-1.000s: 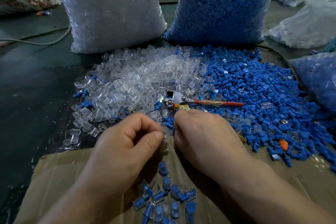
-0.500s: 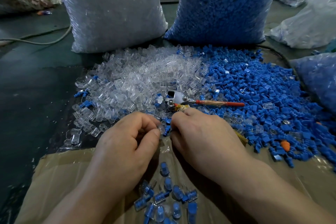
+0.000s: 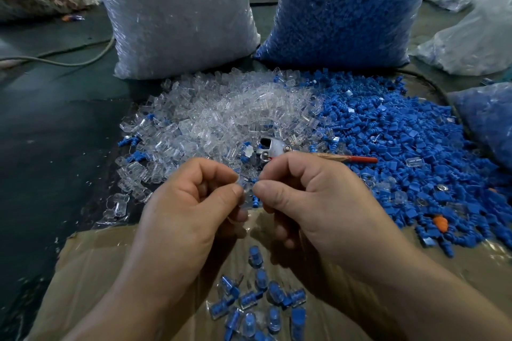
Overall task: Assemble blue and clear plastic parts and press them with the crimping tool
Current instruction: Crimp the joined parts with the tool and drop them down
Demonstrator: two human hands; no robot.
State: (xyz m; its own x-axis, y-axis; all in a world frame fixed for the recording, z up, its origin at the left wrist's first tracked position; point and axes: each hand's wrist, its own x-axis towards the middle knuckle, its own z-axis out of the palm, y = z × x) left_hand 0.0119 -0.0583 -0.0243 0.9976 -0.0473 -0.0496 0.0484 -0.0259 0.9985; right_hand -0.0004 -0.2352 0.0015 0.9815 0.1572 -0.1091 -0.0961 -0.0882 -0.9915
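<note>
Just in front of the shiny metal crimping tool, my left hand pinches a smooth clear part; my right hand pinches a tiny blue part.

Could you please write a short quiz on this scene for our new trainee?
1. True or false: the right hand grips the crimping tool.
2. The assembled pieces lie on: A) the cardboard; B) a tray; C) a shelf.
3. Fill in: the left hand pinches a ___ part.
Key: 1 false, it lies on the loose clear parts; 2 A; 3 clear, the clear part shows between thumb and forefinger.
</note>
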